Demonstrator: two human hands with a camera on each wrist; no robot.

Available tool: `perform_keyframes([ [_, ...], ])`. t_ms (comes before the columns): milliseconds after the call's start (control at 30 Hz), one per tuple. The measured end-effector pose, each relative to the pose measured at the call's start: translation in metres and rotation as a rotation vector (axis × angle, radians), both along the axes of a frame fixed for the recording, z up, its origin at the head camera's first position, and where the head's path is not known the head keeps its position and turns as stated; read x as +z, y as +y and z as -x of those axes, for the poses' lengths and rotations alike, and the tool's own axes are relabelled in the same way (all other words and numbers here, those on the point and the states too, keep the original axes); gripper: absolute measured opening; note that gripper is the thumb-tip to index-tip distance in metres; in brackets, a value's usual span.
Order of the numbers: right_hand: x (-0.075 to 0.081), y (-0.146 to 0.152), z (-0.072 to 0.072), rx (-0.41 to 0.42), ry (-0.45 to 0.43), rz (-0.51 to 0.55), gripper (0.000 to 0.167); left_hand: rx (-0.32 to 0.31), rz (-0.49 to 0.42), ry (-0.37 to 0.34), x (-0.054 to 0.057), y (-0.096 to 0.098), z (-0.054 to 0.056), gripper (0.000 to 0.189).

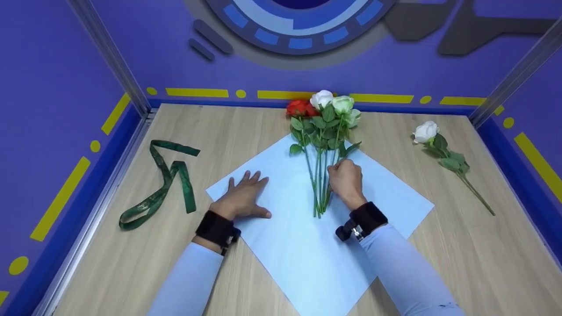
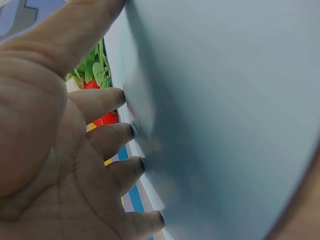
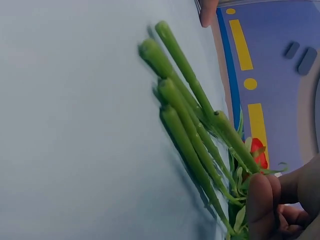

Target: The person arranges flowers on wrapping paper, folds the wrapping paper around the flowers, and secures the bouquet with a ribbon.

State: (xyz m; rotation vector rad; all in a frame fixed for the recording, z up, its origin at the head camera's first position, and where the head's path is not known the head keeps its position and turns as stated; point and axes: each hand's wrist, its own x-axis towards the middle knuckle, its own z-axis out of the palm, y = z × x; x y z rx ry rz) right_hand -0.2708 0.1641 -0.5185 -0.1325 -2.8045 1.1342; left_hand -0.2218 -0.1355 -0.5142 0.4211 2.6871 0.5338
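Note:
Several roses, red point(image 1: 298, 108), white point(image 1: 322, 99) and pale green point(image 1: 343, 104), lie bunched with their green stems point(image 1: 319, 184) on a light blue paper sheet point(image 1: 298, 254). With thumb and finger, my right hand point(image 1: 347, 180) pinches one rose stem point(image 3: 235, 140) at the bunch's right side; which bloom it belongs to is unclear. The other stem ends point(image 3: 170, 90) rest close together in the right wrist view. My left hand point(image 1: 241, 197) has its fingers spread on the left part of the sheet, fingertips point(image 2: 134, 131) touching the paper. Nothing is in its grasp.
On the wooden table point(image 1: 474, 263), a single white rose point(image 1: 426, 131) with a leafy stem lies at the right. A crumpled dark green ribbon point(image 1: 169, 175) lies at the left. Blue panels point(image 1: 272, 79) enclose the table's back and sides.

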Motion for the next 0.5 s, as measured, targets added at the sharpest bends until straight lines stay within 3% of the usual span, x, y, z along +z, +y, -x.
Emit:
perform_keyframes([
  [500, -0.0048, -0.005, -0.0003, 0.059, -0.08, -0.043, 0.046, -0.004, -0.009, 0.0, -0.001, -0.0011, 0.0012, 0.107],
])
